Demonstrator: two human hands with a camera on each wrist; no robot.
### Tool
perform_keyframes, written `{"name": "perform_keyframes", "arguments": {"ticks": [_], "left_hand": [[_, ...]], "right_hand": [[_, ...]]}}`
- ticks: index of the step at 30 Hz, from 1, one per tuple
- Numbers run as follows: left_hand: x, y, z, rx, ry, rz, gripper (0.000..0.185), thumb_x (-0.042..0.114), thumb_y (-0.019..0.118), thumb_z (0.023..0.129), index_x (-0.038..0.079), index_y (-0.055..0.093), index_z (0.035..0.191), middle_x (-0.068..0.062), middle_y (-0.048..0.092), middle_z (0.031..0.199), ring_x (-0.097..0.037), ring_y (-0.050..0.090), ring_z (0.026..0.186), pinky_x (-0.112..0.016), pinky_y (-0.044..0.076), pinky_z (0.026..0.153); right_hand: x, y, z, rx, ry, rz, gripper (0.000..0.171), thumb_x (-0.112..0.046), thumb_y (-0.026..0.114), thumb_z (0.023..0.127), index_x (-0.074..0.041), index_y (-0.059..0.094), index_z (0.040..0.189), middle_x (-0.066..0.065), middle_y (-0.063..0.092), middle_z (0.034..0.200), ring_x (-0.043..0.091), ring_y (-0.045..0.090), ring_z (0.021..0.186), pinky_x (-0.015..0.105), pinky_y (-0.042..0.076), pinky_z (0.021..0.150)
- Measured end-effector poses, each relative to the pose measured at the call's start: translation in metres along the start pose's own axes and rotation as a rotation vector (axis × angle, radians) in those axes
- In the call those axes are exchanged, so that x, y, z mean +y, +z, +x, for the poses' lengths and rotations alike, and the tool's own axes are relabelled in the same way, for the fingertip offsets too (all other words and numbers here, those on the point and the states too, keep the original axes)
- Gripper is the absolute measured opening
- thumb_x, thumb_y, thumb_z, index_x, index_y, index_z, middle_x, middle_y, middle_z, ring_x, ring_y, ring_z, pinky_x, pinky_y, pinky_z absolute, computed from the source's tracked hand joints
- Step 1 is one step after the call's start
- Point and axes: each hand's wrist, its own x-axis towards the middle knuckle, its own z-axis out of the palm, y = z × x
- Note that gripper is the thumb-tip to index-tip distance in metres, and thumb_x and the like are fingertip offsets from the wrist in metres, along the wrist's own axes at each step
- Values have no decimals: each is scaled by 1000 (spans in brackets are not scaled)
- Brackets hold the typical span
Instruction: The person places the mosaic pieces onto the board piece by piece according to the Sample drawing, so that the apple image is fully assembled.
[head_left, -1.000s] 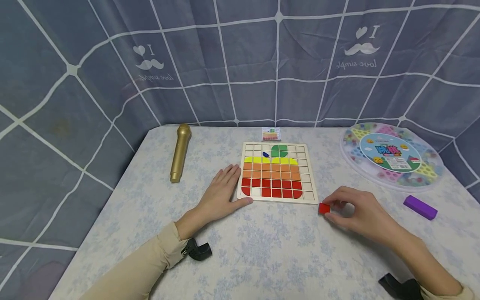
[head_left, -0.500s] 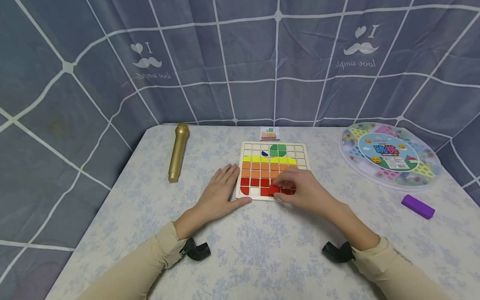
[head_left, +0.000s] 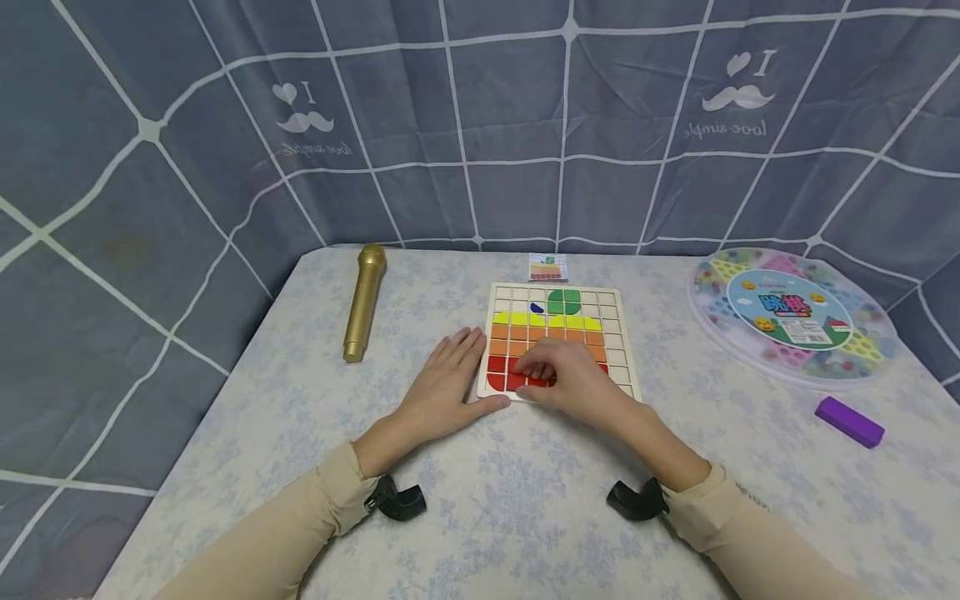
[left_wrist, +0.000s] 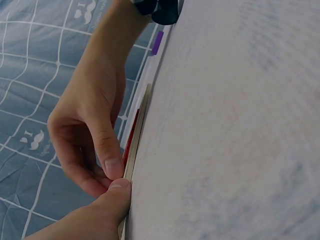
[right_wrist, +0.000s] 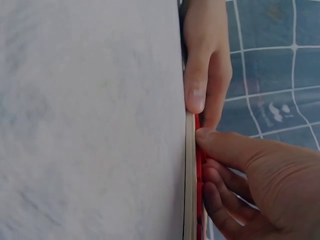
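Note:
A wooden grid board [head_left: 622, 350] lies mid-table, with green, yellow, orange and red tiles forming a picture. My left hand [head_left: 452, 367] rests flat on the table at the board's left side, thumb against its near-left corner. My right hand [head_left: 537, 372] reaches over the bottom row, its curled fingers pinching a red tile [head_left: 517, 382] that sits in the second cell from the left. In the right wrist view my thumb touches the red tile [right_wrist: 199, 150] above the board's edge [right_wrist: 189, 180]. The left wrist view shows the board's edge [left_wrist: 138, 135] between both hands.
A gold microphone [head_left: 363, 302] lies at the left. A small picture card [head_left: 547, 267] sits behind the board. A round clear case [head_left: 791, 317] of coloured pieces stands at the right, with a purple block [head_left: 849, 422] in front of it. A checked blue curtain surrounds the table.
My right hand picked up the red tile from the table right of the board and carried it left to the bottom row. The left hand has stayed in place.

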Motion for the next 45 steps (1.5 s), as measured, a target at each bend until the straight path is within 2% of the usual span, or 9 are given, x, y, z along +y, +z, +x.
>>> {"name": "perform_keyframes", "arguments": {"ticks": [5, 10, 13, 17, 22, 27, 35, 40, 45], "left_hand": [[2, 0, 0, -8, -4, -4, 105, 67, 63, 96, 0, 23, 166, -14, 22, 175, -31, 15, 164, -48, 9, 135], [4, -1, -1, -16, -10, -3, 105, 67, 62, 97, 0, 22, 167, -14, 21, 175, -31, 14, 165, -49, 9, 135], [4, -1, -2, -11, -9, -2, 104, 66, 62, 96, 0, 23, 166, -15, 22, 175, -32, 15, 164, -50, 10, 135], [2, -1, -3, 0, -2, 0, 105, 66, 63, 96, -1, 23, 166, -16, 23, 175, -32, 16, 164, -50, 10, 135], [-1, 1, 0, 11, 14, -3, 108, 69, 63, 94, -1, 23, 166, -17, 23, 174, -33, 16, 164, -51, 10, 135], [-3, 1, 14, -4, -7, -42, 111, 70, 65, 91, 2, 22, 167, -16, 22, 175, -32, 14, 165, -51, 9, 135], [-10, 1, 39, -30, -58, -73, 103, 69, 63, 94, 9, 25, 168, -12, 21, 176, -29, 12, 165, -48, 6, 136], [-11, 1, 38, -27, -56, -57, 102, 70, 63, 94, 11, 26, 168, -11, 23, 176, -29, 13, 165, -48, 6, 136], [-8, 1, 28, -28, -32, -45, 105, 72, 61, 93, 8, 24, 168, -11, 23, 176, -27, 13, 165, -46, 6, 135]], "right_hand": [[2, 0, -3, 23, -1, 37, 20, -7, 89, 83, -6, 82, 102, 0, 74, 92, 13, 66, 78, 29, 59, 70], [9, -6, -5, 68, 53, 14, 19, -14, 87, 88, -10, 81, 106, -1, 73, 94, 12, 67, 82, 30, 59, 74], [17, -16, -6, 163, 105, -27, 21, -14, 86, 90, -7, 81, 109, 3, 75, 99, 18, 71, 86, 36, 61, 78], [33, -31, -10, 295, 221, -74, 32, -13, 84, 91, 0, 77, 119, 17, 75, 111, 32, 73, 97, 49, 61, 88], [52, -42, -17, 279, 336, -94, 47, -18, 81, 94, 5, 68, 134, 26, 70, 126, 42, 69, 112, 57, 55, 101], [65, -42, -17, 260, 299, -137, 43, -20, 81, 94, 7, 72, 126, 25, 72, 126, 44, 63, 120, 60, 46, 107], [75, -35, -18, 308, 249, -123, 37, -18, 82, 92, 5, 75, 120, 24, 73, 123, 43, 63, 117, 60, 48, 102], [76, -32, -19, 327, 231, -109, 35, -16, 83, 91, 4, 76, 119, 24, 72, 123, 42, 62, 115, 59, 49, 99], [75, -32, -19, 298, 230, -137, 37, -19, 81, 94, 3, 75, 123, 22, 68, 129, 42, 57, 122, 60, 46, 105]]}}
